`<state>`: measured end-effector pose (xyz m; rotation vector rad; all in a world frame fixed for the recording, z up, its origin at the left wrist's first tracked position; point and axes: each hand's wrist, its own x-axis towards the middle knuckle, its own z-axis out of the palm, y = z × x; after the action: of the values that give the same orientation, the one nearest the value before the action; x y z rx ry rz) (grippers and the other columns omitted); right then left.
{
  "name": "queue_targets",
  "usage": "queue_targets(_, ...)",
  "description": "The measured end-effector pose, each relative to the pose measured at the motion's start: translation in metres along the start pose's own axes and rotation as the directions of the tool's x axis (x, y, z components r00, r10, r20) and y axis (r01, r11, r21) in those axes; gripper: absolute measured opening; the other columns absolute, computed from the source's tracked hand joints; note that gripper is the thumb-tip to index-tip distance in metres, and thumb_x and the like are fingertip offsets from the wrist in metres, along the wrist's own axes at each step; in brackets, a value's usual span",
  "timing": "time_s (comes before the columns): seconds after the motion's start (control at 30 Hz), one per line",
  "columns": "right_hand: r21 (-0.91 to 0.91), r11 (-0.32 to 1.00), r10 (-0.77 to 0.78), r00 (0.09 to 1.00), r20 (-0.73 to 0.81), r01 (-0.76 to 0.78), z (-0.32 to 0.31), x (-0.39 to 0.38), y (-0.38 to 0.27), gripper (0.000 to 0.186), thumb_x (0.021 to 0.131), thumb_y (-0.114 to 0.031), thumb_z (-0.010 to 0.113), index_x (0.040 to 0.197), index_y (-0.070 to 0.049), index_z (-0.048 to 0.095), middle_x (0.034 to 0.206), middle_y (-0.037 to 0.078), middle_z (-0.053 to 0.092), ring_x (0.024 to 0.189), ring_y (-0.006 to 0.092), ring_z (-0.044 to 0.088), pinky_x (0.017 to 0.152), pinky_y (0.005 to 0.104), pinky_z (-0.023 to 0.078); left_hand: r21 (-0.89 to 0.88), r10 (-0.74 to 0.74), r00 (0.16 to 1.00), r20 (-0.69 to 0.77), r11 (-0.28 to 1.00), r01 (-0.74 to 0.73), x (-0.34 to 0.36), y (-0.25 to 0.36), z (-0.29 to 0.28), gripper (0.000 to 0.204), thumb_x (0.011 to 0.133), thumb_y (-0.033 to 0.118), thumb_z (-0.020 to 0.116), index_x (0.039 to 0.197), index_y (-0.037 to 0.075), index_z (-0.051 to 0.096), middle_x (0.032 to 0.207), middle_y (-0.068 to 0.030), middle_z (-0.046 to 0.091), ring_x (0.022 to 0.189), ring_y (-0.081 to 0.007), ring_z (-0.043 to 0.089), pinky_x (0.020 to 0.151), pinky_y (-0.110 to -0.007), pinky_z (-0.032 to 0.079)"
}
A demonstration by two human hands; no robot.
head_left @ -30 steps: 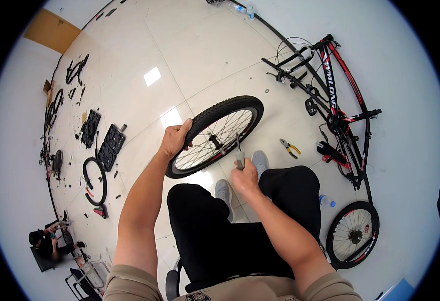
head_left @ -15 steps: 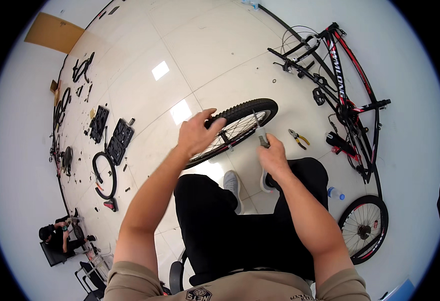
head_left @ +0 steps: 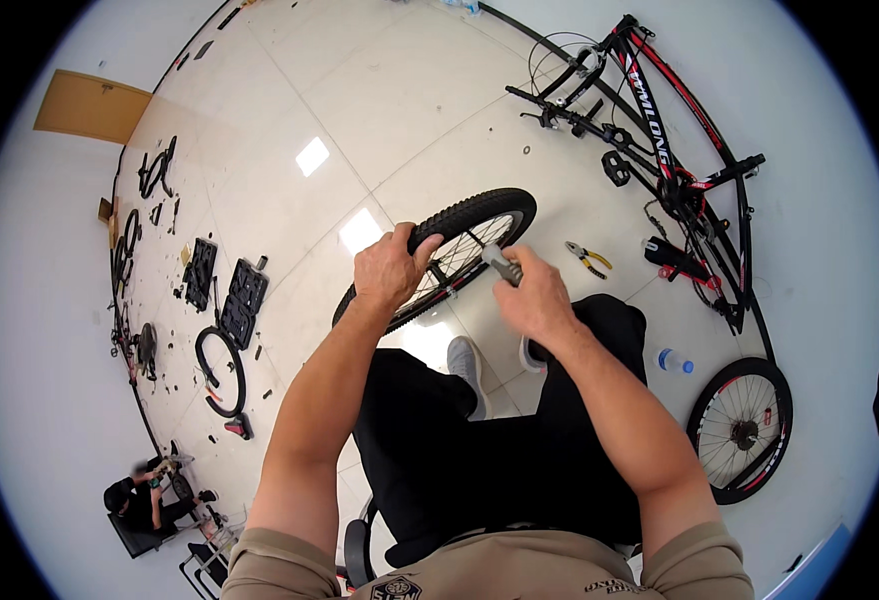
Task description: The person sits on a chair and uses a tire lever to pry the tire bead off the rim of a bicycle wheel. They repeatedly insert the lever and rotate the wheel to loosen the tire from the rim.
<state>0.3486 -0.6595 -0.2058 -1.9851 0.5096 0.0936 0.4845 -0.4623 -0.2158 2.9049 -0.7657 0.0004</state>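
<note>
A bicycle wheel (head_left: 494, 205) with a black knobby tire and silver spokes stands tilted in front of my knees, above my feet. My left hand (head_left: 394, 265) is closed over the tire on its near left side, thumb along the top. In my right hand (head_left: 534, 300) is a tool with a grey handle (head_left: 499, 260); its thin shaft points at the spokes and rim, and I cannot tell whether its tip touches them.
A black-red bike frame (head_left: 649, 120), yellow-handled pliers (head_left: 594, 262), a bottle (head_left: 675, 362) and another wheel (head_left: 744, 432) are at right. Open toolboxes (head_left: 244, 300), a loose tire (head_left: 231, 375) and bike parts lie at left. A seated person (head_left: 141, 505) works at lower left.
Half a second ago my left fingers were lifting at the tire; they are now back on it. My right hand with the tool has moved up and left toward the spokes.
</note>
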Motion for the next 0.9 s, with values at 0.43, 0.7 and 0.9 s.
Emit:
queue_targets(0.43, -0.320, 0.911, -0.215, 0.962, 0.170, 0.260, -0.036, 0.046, -0.035, 0.035, 0.077, -0.016, 0.065, 0.109, -0.004, 0.074, 0.093, 0.021, 0.073, 0.092, 0.0397, 0.070, 0.086, 0.0457, 0.055, -0.091, -0.006, 0.999, 0.040, 0.996, 0.010, 0.017, -0.015, -0.001, 0.060, 0.097, 0.064, 0.054, 0.103, 0.005, 0.067, 0.068, -0.0140, 0.070, 0.066, -0.0344, 0.070, 0.062, -0.045, 0.055)
queue_targets(0.7, -0.381, 0.869, -0.240, 0.943, 0.231, 0.314, -0.044, 0.060, -0.056, 0.039, 0.077, -0.018, 0.067, 0.111, -0.002, 0.075, 0.099, 0.021, 0.074, 0.094, 0.0372, 0.071, 0.089, 0.0422, 0.056, -0.142, -0.018, 0.996, 0.084, 0.989, 0.030, 0.020, -0.023, -0.003, 0.063, 0.097, 0.066, 0.053, 0.102, 0.005, 0.069, 0.068, -0.0164, 0.069, 0.068, -0.0369, 0.070, 0.065, -0.047, 0.055)
queue_targets(0.9, -0.379, 0.893, -0.122, 0.940, 0.319, 0.244, -0.041, 0.078, -0.074, 0.034, 0.075, -0.018, 0.066, 0.101, 0.001, 0.076, 0.102, 0.024, 0.074, 0.097, 0.0356, 0.072, 0.088, 0.0413, 0.056, -0.183, -0.040, 0.988, 0.147, 0.981, 0.067, 0.021, -0.023, -0.008, 0.064, 0.096, 0.066, 0.055, 0.102, 0.004, 0.069, 0.072, -0.0183, 0.070, 0.073, -0.0386, 0.070, 0.069, -0.047, 0.055)
